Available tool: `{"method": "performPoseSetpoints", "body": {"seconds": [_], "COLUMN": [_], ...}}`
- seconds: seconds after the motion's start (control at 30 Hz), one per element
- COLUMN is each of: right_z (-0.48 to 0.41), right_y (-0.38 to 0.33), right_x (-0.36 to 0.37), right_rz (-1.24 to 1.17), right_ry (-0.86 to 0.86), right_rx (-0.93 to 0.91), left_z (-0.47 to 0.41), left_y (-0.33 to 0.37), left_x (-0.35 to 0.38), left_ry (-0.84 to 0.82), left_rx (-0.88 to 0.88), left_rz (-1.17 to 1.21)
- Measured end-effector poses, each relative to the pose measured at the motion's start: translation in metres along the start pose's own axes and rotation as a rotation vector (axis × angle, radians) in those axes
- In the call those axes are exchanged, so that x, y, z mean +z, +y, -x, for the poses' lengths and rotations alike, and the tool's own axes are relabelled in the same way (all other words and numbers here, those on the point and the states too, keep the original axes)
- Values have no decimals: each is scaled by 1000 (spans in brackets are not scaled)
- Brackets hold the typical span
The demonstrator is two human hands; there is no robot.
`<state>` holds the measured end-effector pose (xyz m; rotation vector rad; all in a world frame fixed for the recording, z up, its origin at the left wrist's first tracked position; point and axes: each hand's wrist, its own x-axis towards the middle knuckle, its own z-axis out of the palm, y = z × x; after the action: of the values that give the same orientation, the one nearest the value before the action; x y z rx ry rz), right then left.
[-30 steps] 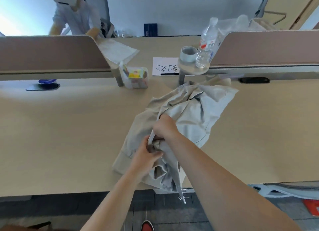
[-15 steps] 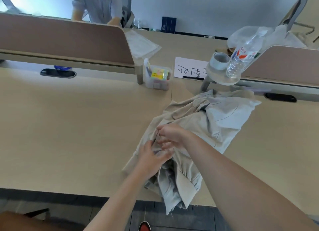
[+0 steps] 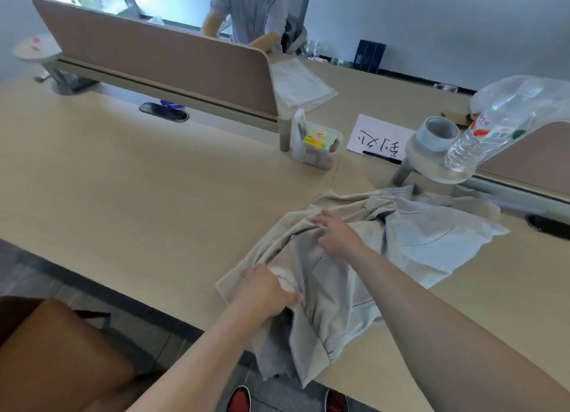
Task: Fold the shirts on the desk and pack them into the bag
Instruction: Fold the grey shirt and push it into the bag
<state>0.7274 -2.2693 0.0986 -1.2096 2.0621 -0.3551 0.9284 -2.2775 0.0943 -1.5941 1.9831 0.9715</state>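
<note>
A crumpled grey-beige shirt lies on the beige desk, with part of it hanging over the near edge. My left hand grips a bunch of the fabric near the desk's front edge. My right hand is farther in and pinches a fold of the shirt between curled fingers. A clear plastic bag sits behind the right divider at the far right.
A clear box of sticky notes, a paper sign, a tape roll and a water bottle stand at the back. Brown dividers cross the desk. A person sits opposite. A brown chair is at lower left.
My hands have moved apart along the shirt: the right one went farther in, the left stayed near the edge. The camera swung to the left.
</note>
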Motion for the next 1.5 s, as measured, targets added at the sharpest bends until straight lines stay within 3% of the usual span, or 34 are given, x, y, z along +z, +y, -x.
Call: {"method": "performPoseSetpoints", "body": {"seconds": [0.1,0.3,0.57,0.67,0.73,0.9,0.97,1.03,1.1,1.23,1.37,1.5], "right_z": [-11,-27,-38,-42,-52,-82,-91,-98,-104,-114,-119,-112], "right_y": [11,26,3,-22,-33,-27,-23,-18,-15,-15,-16,-24], "right_x": [3,16,-5,-23,-16,38,52,61,67,74,80,64], "right_rz": [263,357,407,478,475,471,542,643,673,506,510,462], "right_ry": [-182,-133,-169,-253,-270,-158,-80,15,42,-114,-85,-154], "right_rx": [-165,-332,-418,-403,-384,-387,-382,-372,-395,-306,-243,-210], "left_z": [13,16,22,14,1,-41,-52,-63,-71,-91,-116,-127], "left_y": [5,-20,-57,-66,-69,-76,-74,-69,-63,-73,-93,-91], "left_x": [15,2,-1,-9,-13,-8,-8,-9,-8,-6,-5,-21], "left_ry": [8,215,141,159,274,596,663,675,587,502,543,529], "left_rx": [-60,-42,-72,-83,-127,-283,-215,-47,71,-30,-90,-86], "left_rz": [-7,192,1041,1220,1104,501,285,247,265,301,380,309]}}
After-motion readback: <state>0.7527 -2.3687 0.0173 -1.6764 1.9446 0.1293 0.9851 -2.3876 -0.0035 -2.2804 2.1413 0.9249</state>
